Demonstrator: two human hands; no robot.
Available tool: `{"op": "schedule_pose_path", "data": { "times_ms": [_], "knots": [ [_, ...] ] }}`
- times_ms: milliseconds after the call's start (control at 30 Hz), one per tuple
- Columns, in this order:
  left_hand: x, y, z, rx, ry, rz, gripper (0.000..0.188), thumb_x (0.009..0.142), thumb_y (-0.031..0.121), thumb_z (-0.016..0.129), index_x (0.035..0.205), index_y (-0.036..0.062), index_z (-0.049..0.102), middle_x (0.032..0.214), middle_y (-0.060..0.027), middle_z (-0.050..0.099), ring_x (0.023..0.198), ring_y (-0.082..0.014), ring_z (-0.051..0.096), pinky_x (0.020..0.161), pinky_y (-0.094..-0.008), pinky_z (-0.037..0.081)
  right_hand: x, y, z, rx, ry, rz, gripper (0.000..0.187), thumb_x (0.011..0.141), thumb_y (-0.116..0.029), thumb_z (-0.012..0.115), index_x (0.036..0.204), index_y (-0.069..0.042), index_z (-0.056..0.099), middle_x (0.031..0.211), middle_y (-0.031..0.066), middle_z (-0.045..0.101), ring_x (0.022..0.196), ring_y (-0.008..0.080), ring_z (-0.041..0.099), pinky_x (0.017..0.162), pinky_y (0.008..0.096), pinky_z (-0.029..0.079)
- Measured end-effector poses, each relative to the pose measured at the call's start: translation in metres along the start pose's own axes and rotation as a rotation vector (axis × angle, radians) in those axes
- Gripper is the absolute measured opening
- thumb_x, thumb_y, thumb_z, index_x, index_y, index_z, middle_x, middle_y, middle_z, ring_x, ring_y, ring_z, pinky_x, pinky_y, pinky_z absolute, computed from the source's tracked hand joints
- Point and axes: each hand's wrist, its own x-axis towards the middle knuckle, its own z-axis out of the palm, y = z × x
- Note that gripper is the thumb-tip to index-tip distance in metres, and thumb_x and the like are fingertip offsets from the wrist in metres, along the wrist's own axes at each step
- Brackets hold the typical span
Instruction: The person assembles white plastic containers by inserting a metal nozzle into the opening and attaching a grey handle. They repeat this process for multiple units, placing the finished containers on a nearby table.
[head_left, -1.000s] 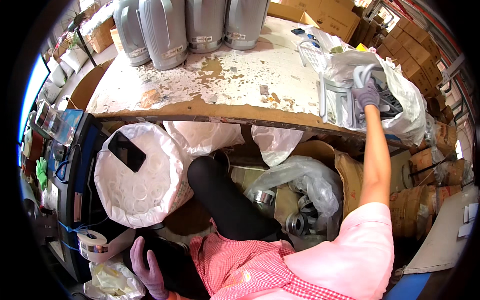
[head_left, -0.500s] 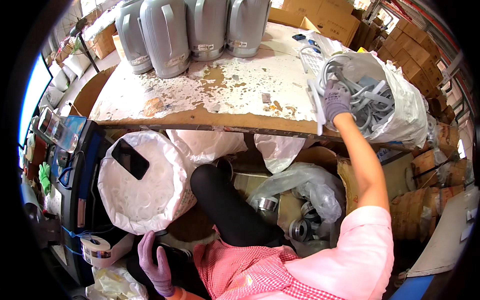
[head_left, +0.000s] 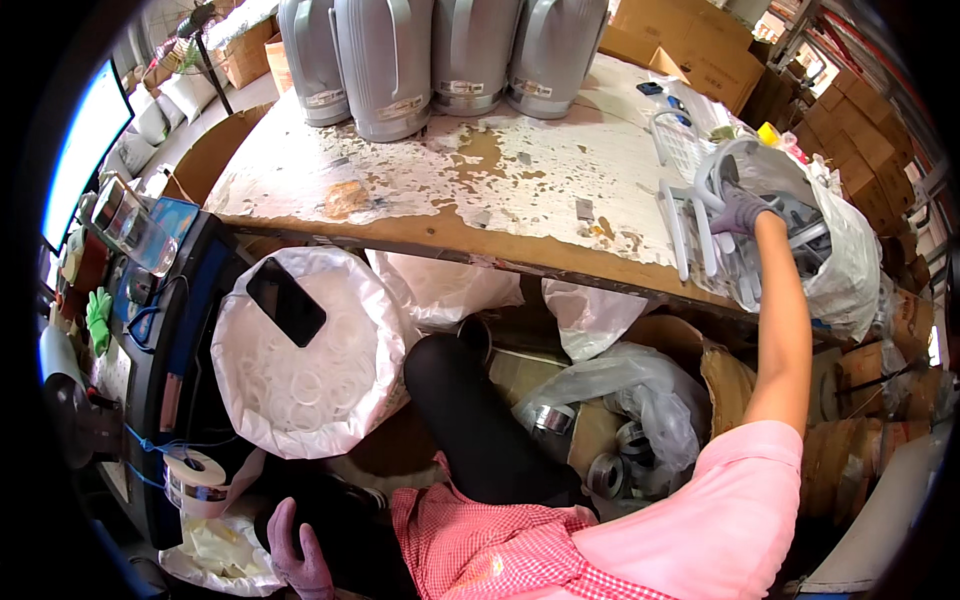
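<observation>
My right hand (head_left: 742, 208), in a purple-grey glove, reaches into the mouth of a white plastic bag (head_left: 848, 262) on the table's right side. Its fingers curl among curved grey plastic handles (head_left: 706, 232) and look closed on one; their tips are partly hidden. More grey handles fill the bag, and some hang over its left side onto the tabletop. Down at the lower left, my left hand (head_left: 298, 560), gloved in light purple, is raised near my lap with fingers apart and nothing in it. Several grey jugs (head_left: 388, 70) with handles stand at the table's back.
A white sack (head_left: 310, 395) of translucent rings, a black phone (head_left: 287, 302) on top, stands below the worn table (head_left: 400, 190). A clear bag (head_left: 650, 385) with metal-coloured rings lies by my knee. A label roll (head_left: 195, 478) is at left; cardboard boxes (head_left: 690, 45) stand behind.
My right hand has moved right and deeper among the grey handles, shifting some at the bag's left side. My left hand has lowered a little. The whole view has shifted slightly.
</observation>
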Motion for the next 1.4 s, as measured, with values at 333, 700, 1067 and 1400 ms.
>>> {"op": "schedule_pose_path", "data": {
  "times_ms": [333, 700, 1067, 1400],
  "knots": [
    [0.027, 0.021, 0.013, 0.022, -0.059, 0.023, 0.028, 0.097, 0.009, 0.059, 0.121, -0.0036, 0.064, 0.118, -0.0208, 0.066, 0.109, -0.0357, 0.062, 0.097, -0.0425, 0.048, 0.029, -0.049, -0.02, 0.643, 0.596, -0.104, 0.045, 0.089, -0.032, 0.056, 0.124, -0.004, 0.064, 0.121, 0.0218, 0.067, 0.113, 0.0352, 0.065, 0.097, 0.0401, 0.05],
    [0.049, 0.019, 0.015, 0.094, -0.132, -0.028, 0.033, 0.096, 0.015, 0.059, 0.126, 0.0016, 0.063, 0.125, -0.0169, 0.066, 0.117, -0.0334, 0.06, 0.105, -0.0461, 0.04, 0.232, -0.098, 0.095, -0.215, 0.039, 0.04, 0.043, 0.091, -0.032, 0.054, 0.126, -0.01, 0.066, 0.124, 0.0189, 0.066, 0.122, 0.0367, 0.06, 0.105, 0.0413, 0.047],
    [0.028, -0.02, 0.022, 0.139, -0.058, 0.342, 0.031, 0.096, 0.014, 0.061, 0.126, 0.0053, 0.064, 0.124, -0.0163, 0.066, 0.114, -0.0319, 0.062, 0.101, -0.045, 0.044, 0.118, -0.094, 0.011, 0.471, 0.888, -0.324, 0.016, 0.085, -0.009, 0.062, 0.097, -0.011, 0.073, 0.101, 0.0136, 0.072, 0.098, 0.0315, 0.068, 0.086, 0.0386, 0.053],
    [-0.042, -0.024, -0.009, -0.08, -0.003, -0.128, 0.034, 0.092, 0.011, 0.06, 0.123, -0.0035, 0.062, 0.122, -0.0192, 0.064, 0.115, -0.0345, 0.059, 0.103, -0.0405, 0.045, -0.101, 0.048, 0.09, 1.106, 0.79, 0.025, 0.02, 0.09, 0.001, 0.065, 0.11, 0.002, 0.071, 0.106, 0.0061, 0.07, 0.102, 0.0151, 0.063, 0.093, 0.029, 0.051]
  ]
}}
